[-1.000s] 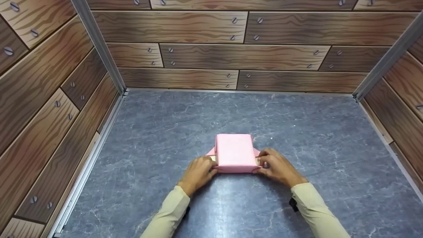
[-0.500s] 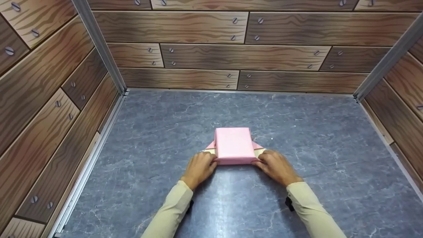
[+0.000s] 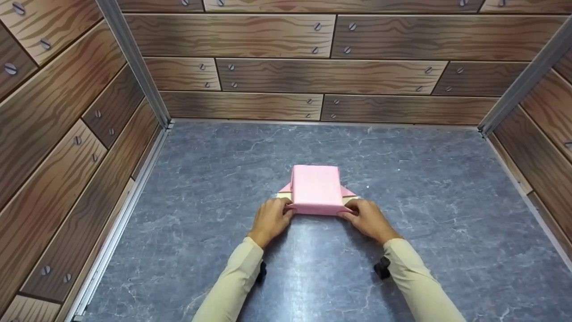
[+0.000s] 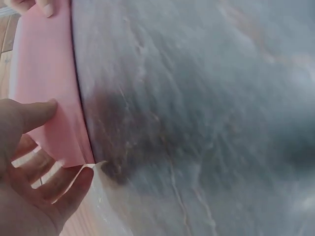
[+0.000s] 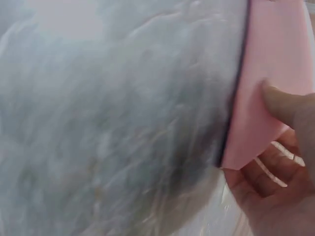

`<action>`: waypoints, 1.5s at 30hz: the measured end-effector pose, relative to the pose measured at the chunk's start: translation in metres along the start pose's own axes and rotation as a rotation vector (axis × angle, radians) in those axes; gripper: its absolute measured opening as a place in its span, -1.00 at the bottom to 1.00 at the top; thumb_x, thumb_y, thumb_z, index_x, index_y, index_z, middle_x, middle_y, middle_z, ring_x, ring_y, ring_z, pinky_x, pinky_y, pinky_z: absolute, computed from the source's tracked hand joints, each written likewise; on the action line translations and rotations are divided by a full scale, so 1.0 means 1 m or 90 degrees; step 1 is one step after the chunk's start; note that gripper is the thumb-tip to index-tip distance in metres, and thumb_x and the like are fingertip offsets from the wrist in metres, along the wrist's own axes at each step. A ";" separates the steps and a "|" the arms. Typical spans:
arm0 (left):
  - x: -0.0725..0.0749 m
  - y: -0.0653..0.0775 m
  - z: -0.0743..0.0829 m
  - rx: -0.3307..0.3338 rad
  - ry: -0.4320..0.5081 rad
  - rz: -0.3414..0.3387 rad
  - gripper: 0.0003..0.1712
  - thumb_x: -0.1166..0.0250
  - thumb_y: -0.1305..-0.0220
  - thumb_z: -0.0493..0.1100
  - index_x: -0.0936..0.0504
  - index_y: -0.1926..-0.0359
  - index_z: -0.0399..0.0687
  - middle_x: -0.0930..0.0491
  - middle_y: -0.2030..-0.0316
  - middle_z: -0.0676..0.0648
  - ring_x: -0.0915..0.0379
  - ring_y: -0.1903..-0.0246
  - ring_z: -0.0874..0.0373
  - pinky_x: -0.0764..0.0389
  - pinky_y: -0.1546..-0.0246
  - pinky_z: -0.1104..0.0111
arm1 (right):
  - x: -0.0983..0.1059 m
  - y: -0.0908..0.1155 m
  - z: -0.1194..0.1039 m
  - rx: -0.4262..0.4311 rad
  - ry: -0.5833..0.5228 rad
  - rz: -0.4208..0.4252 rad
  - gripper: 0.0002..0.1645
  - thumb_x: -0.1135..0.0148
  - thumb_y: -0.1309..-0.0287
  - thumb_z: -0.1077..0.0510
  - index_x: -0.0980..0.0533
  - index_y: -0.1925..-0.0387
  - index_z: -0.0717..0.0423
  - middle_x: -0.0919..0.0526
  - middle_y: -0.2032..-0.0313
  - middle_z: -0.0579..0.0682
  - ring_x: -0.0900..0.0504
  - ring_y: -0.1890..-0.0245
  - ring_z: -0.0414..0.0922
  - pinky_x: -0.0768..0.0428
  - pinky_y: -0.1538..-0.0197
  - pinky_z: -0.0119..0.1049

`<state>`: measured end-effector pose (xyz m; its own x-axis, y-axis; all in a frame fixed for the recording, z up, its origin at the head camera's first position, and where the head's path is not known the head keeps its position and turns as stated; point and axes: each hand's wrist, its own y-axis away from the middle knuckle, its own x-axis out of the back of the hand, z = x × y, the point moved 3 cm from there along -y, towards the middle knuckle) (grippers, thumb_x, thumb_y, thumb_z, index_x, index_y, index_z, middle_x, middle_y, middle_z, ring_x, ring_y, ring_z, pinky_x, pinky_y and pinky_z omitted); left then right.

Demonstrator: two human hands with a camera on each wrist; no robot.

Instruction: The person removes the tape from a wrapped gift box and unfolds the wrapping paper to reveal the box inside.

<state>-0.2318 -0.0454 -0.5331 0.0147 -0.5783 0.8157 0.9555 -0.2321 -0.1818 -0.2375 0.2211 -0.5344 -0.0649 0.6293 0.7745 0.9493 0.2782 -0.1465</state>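
- Pink package (image 3: 316,184) — on the grey table (image 3: 214,179), near the middle.
- Left hand (image 3: 270,218) — thumb and fingers pinch the package's near left corner.
- Right hand (image 3: 371,219): thumb and fingers pinch its near right corner.

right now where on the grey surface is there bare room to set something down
Free: the grey surface between pink package and back wall. More lies between left grip and left wall, and, barring tiny specks, between right grip and right wall; a narrower patch separates the sleeves. Crowded: the package's sides, where grips meet flaps.
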 end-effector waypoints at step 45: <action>0.014 0.003 -0.007 0.166 0.300 -0.094 -0.62 -0.16 -0.48 -0.06 -0.61 -0.09 -0.27 -0.67 0.04 -0.24 -0.59 0.04 -0.07 -0.59 0.00 0.09 | 0.010 -0.007 -0.003 -0.158 -0.063 -0.163 -0.15 -0.65 0.10 0.11 -0.44 -0.14 0.48 -0.65 0.10 0.34 -0.61 0.02 0.22 -0.55 -0.12 0.12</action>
<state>-0.2314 -0.0601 -0.5260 -0.2010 -0.8551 0.4779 0.9795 -0.1706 0.1068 -0.2444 0.2235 -0.5237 -0.3287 0.6322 0.7016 0.9430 0.2599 0.2076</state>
